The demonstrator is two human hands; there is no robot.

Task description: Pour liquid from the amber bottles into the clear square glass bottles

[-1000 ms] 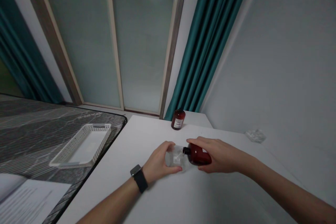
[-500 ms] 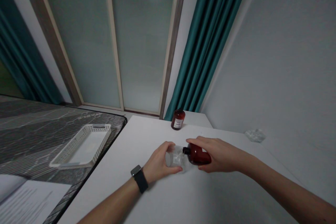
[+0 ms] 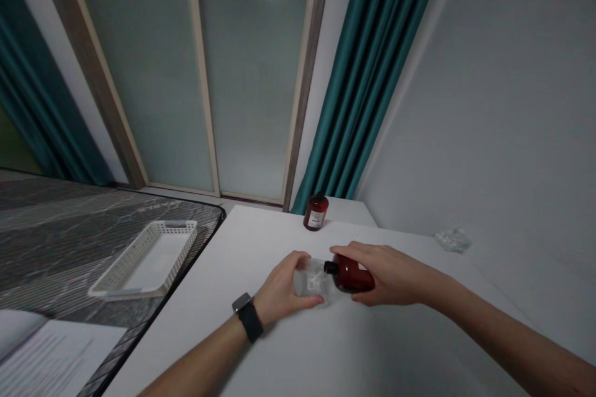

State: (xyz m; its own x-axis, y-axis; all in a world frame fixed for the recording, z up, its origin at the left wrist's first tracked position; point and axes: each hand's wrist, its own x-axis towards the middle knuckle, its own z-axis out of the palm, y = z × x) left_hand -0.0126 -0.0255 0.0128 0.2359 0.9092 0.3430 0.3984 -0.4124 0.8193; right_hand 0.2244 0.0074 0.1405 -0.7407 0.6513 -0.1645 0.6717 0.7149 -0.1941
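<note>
My left hand (image 3: 286, 288), with a dark watch on its wrist, is curled round a clear glass (image 3: 311, 279). From the right, my right hand (image 3: 379, 273) grips a brown bottle (image 3: 350, 275) tipped on its side. The bottle's dark neck points left at the mouth of the glass. Whether liquid is flowing is too faint to make out. Further back on the white table (image 3: 261, 229), a second brown bottle (image 3: 315, 212) with a white label stands upright.
A white perforated basket (image 3: 161, 257) and an open book (image 3: 56, 356) lie on the dark marbled surface at left. Crumpled clear plastic (image 3: 453, 240) lies at the table's right edge by the wall. Teal curtains (image 3: 363, 87) hang behind.
</note>
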